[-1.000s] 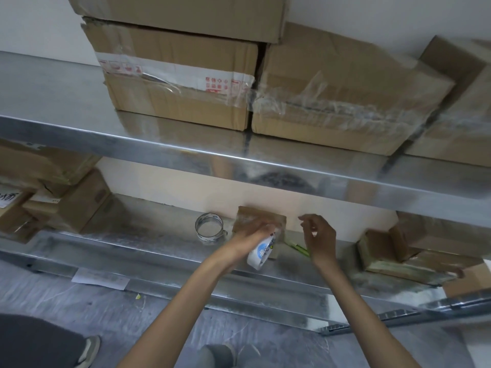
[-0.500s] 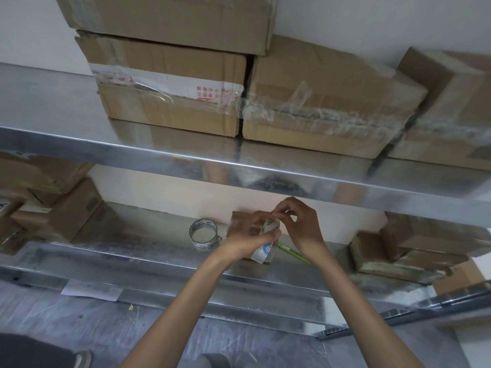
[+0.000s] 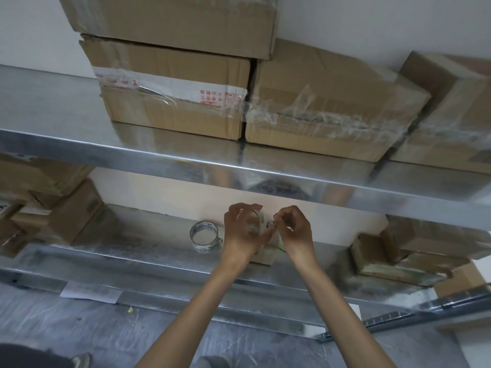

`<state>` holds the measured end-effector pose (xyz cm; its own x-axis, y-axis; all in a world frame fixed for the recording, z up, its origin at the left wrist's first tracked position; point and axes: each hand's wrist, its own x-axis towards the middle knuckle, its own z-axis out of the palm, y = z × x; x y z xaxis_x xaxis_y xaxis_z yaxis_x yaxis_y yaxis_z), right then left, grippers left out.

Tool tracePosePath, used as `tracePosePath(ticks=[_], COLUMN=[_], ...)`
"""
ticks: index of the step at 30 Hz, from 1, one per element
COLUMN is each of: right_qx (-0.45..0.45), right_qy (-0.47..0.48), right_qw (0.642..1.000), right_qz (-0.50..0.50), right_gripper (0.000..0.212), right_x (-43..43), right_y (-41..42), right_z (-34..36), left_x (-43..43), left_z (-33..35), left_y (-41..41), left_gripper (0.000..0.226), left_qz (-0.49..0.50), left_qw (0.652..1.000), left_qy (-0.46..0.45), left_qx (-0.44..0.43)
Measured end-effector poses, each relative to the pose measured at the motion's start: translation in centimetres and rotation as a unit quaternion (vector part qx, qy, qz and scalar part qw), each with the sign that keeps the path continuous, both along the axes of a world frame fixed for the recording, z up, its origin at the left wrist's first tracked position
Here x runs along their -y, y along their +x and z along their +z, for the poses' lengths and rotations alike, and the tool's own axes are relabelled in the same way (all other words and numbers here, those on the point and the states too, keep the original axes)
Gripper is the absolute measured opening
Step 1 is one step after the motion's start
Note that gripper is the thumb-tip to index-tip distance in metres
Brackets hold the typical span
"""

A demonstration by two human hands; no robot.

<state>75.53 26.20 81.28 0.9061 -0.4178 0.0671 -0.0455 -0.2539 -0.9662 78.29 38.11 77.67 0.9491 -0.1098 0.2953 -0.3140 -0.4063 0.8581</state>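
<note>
Left hand (image 3: 239, 233) grips the tape roll (image 3: 257, 221) over the lower shelf (image 3: 148, 236), fingers curled round it. Right hand (image 3: 295, 232), at three o'clock, pinches its loose end. Spare roll (image 3: 204, 236) lies at nine o'clock.

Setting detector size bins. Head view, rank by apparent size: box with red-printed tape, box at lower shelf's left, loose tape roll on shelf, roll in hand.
1. box with red-printed tape
2. lower-left box
3. loose tape roll and held roll: look alike; left hand hides much of the held one, so unranked.
</note>
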Motion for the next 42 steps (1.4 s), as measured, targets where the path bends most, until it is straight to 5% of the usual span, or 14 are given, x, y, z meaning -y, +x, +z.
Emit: tracePosePath(ticks=[12,17,22,26,31,39,42], right_qx=[-0.063,-0.102,-0.196,-0.123,-0.085,-0.074,-0.063], right_qy=[0.209,0.242,0.229,0.199,0.101,0.282,0.309], right_qw=[0.968,0.960,0.953,0.972,0.980,0.954,0.949], right_qz=[-0.119,-0.094,0.001,0.005,0.150,0.064,0.023], right_gripper=[0.016,0.002,0.014,0.026,0.050,0.034,0.032], right_x=[-1.1,-0.5,0.9,1.9,2.1,1.1,1.4], right_y=[-0.3,-0.5,-1.3,-1.6,-1.9,-1.5,-1.5], right_z=[-0.3,-0.3,-0.1,0.3,0.7,-0.3,-0.9], left_x=[0.4,0.3,0.2,0.1,0.1,1.1,1.2], left_z=[-0.2,-0.1,-0.3,-0.7,-0.7,-1.2,-1.1], left_y=[-1.1,-1.1,-1.4,-1.3,-1.1,-1.2,-1.1], left_gripper=[0.055,0.051,0.050,0.056,0.054,0.059,0.080], left_qz=[0.021,0.029,0.018,0.017,-0.008,-0.049,-0.113], left_qw=[0.996,0.994,0.994,0.998,0.999,0.995,0.993], left_qy=[-0.006,0.008,0.012,-0.012,-0.018,0.015,0.017], left_qx=[0.084,0.108,0.108,0.058,0.033,0.085,0.008])
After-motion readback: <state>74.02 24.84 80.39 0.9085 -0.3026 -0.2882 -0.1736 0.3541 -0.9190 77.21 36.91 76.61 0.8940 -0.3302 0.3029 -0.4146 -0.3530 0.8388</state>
